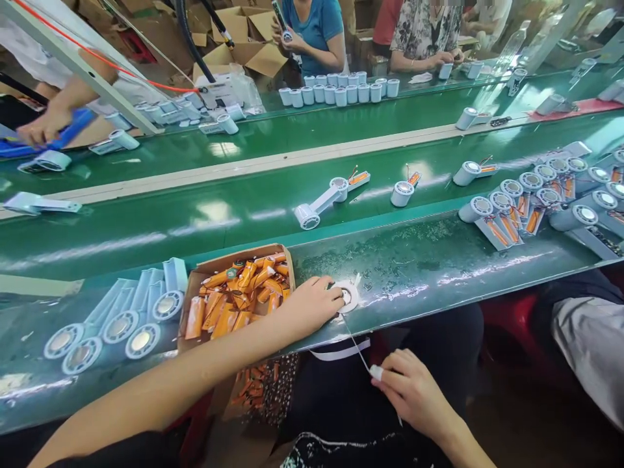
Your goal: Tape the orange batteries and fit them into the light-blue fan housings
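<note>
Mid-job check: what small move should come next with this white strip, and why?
Probably a gentle pull on the white strip with the right hand, while the left hand steadies the roll: the strip runs straight between roll and right hand, and the left hand touches the roll.

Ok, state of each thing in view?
Tape roll, lying flat
White strip, stretched straight
Left hand, resting on the tape roll
Right hand, pinching the white strip
Cardboard box, open
Orange battery packs, heaped loose
Pale blue housings at right, several open, packs exposed
Pale blue housings at left, bunched
</note>
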